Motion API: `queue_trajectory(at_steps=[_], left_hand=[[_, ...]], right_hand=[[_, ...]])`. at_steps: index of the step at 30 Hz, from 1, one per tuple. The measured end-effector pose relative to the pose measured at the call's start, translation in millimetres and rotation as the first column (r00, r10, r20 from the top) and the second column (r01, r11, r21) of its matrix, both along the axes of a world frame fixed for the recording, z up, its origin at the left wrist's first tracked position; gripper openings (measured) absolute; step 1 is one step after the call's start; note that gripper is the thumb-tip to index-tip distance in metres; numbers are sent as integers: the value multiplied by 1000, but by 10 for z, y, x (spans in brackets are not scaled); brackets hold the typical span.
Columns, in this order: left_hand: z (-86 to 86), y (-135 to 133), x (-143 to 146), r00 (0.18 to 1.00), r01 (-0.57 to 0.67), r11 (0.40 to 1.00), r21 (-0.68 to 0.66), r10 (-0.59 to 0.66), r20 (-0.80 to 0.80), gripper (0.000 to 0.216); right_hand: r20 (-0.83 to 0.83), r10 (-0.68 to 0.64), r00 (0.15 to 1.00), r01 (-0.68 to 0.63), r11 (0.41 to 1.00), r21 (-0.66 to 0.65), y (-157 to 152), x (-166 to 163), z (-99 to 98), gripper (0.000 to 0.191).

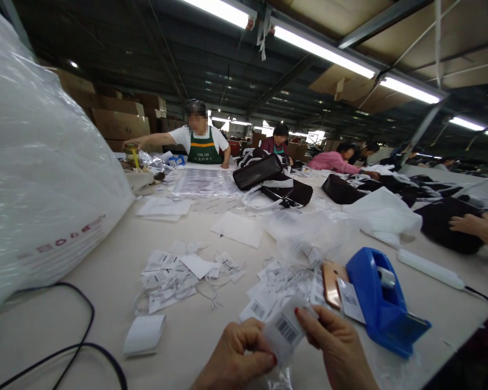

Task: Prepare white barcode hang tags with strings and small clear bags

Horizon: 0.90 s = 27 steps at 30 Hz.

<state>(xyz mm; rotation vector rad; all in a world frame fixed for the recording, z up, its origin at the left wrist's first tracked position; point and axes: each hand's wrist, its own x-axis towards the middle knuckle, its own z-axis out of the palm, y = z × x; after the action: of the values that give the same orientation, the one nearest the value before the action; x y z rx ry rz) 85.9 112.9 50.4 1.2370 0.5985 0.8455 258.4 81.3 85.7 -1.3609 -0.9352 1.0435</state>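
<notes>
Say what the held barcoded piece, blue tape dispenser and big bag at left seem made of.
Barcoded piece: probably white paper or card in translucent plastic, judging by its milky haze.
Blue tape dispenser: likely hard plastic, smooth, with clean moulded edges.
Big bag: thin, glossy, translucent plastic film; wrinkles catch light.

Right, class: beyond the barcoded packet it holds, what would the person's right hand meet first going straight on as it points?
Past the barcoded packet, the right hand would probably meet the pile of white tags, though depth is unclear from one view.
</notes>
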Motion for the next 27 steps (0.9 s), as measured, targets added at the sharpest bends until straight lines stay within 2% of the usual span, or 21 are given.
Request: queue_trajectory(at_steps=[3,9,14,18,20,22,24,27], left_hand=[[-24,2,-2,1000,2,999,-37,-1,11,16],[-13,-28,-18,994,104,994,-39,-106,-34,12],[-2,-37,-14,990,131,991,-22,-132,-48,13],[26,-24,-7,991,120,989,-88,-114,73,13],[49,-2,-45,991,91,988,-123,-77,114,12],[77,25,-111,996,48,993,-104,-40,77,12],[106,50,-181,1000,26,999,-47,-26,2,13],[138,63,-230,994,42,997,60,-36,-102,14]], right_hand=[[-35,-127,991,130,987,100,-3,143,104,20],[-246,-203,948,243,959,144,-62,90,246,16],[-406,-273,872,326,943,67,-37,-20,328,20],[-448,-278,850,298,954,-26,-1,-16,284,22],[-399,-276,874,302,953,3,2,17,218,21],[-283,-271,920,311,945,104,-12,60,153,19],[-90,-291,952,304,929,213,-44,90,106,16],[282,-336,899,247,919,307,-110,68,64,11]])
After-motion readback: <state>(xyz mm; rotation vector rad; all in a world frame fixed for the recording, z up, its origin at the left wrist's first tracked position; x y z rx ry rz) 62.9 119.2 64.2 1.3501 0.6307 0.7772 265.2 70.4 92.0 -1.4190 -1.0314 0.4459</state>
